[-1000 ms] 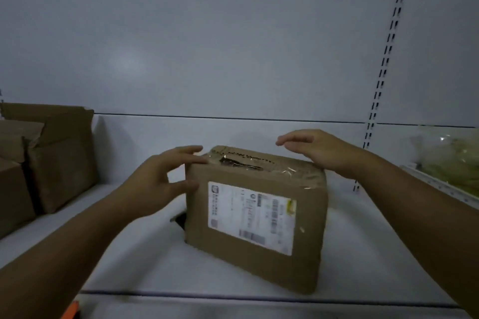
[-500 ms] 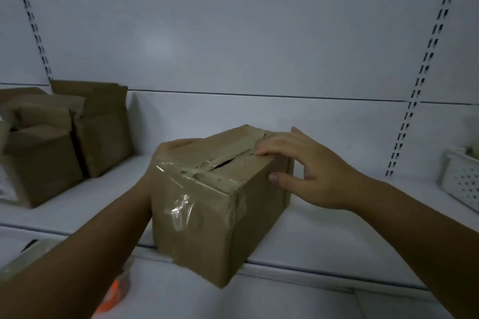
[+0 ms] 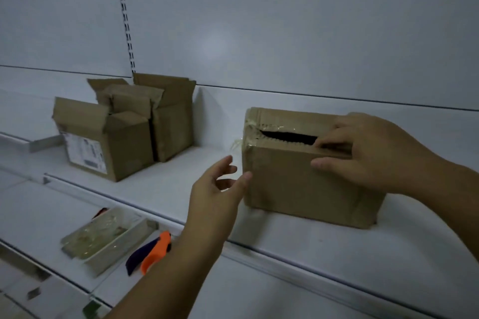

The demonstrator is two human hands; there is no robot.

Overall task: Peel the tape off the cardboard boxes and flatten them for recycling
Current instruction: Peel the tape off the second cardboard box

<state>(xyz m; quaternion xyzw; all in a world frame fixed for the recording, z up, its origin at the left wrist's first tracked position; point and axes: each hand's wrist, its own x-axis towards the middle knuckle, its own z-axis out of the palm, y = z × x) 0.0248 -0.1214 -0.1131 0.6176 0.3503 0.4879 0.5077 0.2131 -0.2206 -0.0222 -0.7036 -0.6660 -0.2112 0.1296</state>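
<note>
While the taped box sits on the white shelf, we take it as our landmark. Our right grip is clamped on its top front edge, toward its right end. The fingers lie over the top beside the seam and the thumb presses the front face. Clear tape runs along that seam, torn open into a dark, jagged slit, and a loose shred hangs off the box's left end. Our left grip is just left of the box, fingers apart and holding nothing, thumb tip at its left front corner. Well to the left of the box stand open boxes, flaps up. Below and left of it, on a lower shelf, lie a tray of clear scraps and an orange cutter.
</note>
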